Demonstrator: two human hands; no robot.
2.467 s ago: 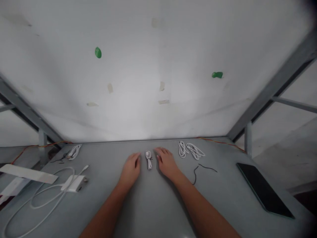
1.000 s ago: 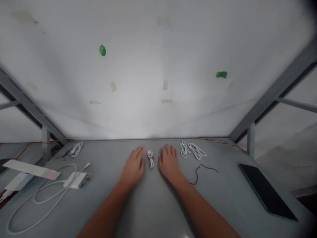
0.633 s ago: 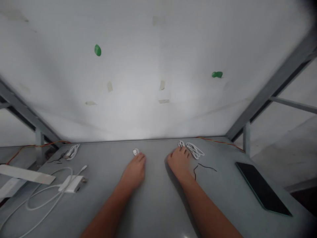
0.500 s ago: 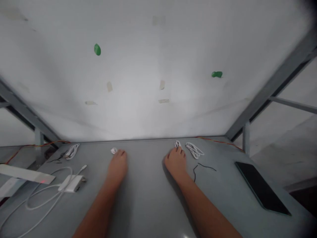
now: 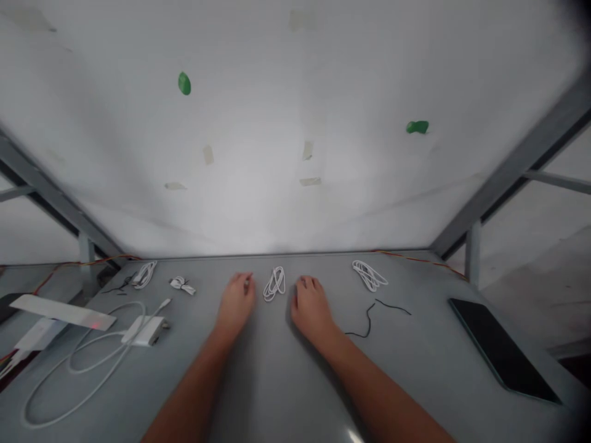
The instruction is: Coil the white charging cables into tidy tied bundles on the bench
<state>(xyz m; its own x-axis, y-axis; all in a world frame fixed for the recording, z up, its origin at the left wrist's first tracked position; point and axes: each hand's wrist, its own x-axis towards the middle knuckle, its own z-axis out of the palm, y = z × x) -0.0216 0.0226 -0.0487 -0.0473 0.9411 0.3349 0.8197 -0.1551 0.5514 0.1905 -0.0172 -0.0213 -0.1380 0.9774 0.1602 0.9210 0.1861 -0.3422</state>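
Between my hands lies a coiled white cable [image 5: 274, 283], apart from both of them. My left hand [image 5: 236, 303] rests just left of it, fingers bent and a small dark gap by the thumb, with nothing plainly held. On the other side my right hand [image 5: 313, 306] lies low over the table, its fingers loosely spread and no object visible in them. A white cable bundle [image 5: 182, 285] with a dark tie sits left of my left hand. Right of my right hand is a looser white cable coil [image 5: 369, 275], and black ties [image 5: 369, 320] lie nearer me.
The grey tabletop [image 5: 277, 381] meets a white wall panel [image 5: 258, 209]. At left are a white charger [image 5: 145, 331] with its long cable, another white cable coil [image 5: 146, 275] and a white strip [image 5: 64, 312] with a red light. A dark phone or tablet [image 5: 503, 351] lies right.
The white coil that was under my right hand now lies between my hands. The tied bundle sits farther left. Both hands have moved inward, away from these spots.
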